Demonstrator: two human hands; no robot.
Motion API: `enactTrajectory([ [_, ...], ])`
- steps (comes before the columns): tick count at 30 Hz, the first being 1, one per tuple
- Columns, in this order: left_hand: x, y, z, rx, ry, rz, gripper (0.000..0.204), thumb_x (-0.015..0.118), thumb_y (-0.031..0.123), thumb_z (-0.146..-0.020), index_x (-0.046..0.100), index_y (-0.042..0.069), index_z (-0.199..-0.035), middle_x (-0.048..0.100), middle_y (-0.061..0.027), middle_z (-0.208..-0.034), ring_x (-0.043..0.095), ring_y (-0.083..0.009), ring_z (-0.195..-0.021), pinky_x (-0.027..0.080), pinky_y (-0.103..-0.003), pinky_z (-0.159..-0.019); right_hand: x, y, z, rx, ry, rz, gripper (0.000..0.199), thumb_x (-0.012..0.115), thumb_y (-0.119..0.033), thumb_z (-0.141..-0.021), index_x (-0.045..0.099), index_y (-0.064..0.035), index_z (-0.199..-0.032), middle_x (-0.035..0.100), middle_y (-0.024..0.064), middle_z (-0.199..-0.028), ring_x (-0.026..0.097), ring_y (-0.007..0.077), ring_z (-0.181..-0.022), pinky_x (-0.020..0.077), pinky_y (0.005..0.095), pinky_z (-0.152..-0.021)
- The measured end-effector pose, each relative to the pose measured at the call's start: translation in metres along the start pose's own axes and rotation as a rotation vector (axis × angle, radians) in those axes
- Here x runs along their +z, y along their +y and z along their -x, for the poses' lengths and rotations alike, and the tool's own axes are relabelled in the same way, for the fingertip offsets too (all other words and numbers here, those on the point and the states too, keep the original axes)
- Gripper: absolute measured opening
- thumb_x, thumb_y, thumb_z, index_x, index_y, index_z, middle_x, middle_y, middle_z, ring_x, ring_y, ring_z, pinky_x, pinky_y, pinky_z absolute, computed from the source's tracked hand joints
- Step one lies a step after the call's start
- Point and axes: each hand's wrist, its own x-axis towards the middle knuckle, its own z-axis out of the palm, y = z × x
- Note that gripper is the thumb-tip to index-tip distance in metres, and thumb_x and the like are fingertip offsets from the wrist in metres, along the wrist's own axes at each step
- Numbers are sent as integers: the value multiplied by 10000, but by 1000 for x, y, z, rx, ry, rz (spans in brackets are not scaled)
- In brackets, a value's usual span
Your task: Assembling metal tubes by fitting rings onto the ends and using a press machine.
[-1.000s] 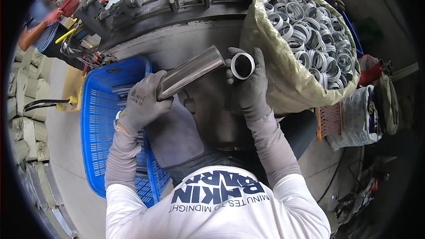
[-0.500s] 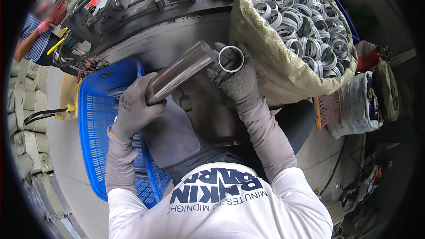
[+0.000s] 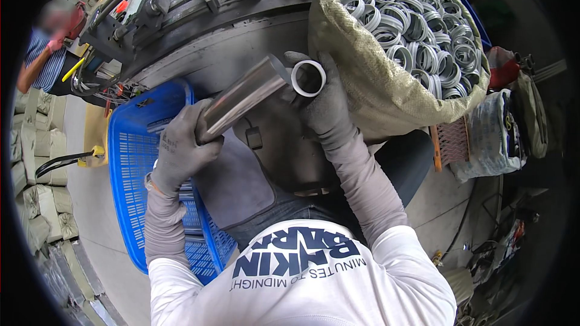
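We clamp our gloved left hand (image 3: 181,151) and right hand (image 3: 323,105) on the metal tube (image 3: 241,99) and a short metal ring (image 3: 309,78): both look rigid, slick, best gripped mid-length.

Both forearms, in long grey sleeves, reach forward and up from the lower edge, and both hands wear grey gloves. The left hand (image 3: 181,148) is curled into a closed grip, knuckles up, wrist slightly bent. The right hand (image 3: 323,105) is raised higher, fingers (image 3: 297,60) wrapped closed, its arm stretched almost straight.
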Motion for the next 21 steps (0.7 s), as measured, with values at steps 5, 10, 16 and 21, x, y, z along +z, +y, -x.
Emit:
enactTrajectory([
  [5,17,-5,-7,118,-62,-76,577,754,134,-757,657,56,-1320,692,-183,-1067,703,-387,-982,548,-446,-855,35,2,5,-405,298,1044,448,412,-312,-1149,718,15,-1145,725,103,-1072,686,188,-1002,527,313,-933],
  [10,23,-9,-11,185,-20,-149,515,758,138,-762,650,46,-1257,674,-172,-1008,683,-397,-926,537,-480,-808,38,-1,8,-575,181,1350,397,440,-252,-1115,718,31,-1110,730,111,-1059,685,192,-998,524,324,-952],
  [16,19,-12,-14,214,-41,-210,518,763,140,-756,643,45,-1250,663,-171,-996,674,-396,-931,533,-480,-811,40,7,7,-526,218,1091,338,476,-177,-1099,726,47,-1138,734,107,-1072,682,188,-1010,523,316,-951],
  [21,18,-18,-16,237,-42,-228,516,756,139,-762,630,48,-1255,656,-176,-999,669,-394,-950,531,-482,-822,34,14,4,-490,257,1090,320,479,-144,-1100,727,56,-1133,738,106,-1074,679,180,-1017,518,312,-956],
])
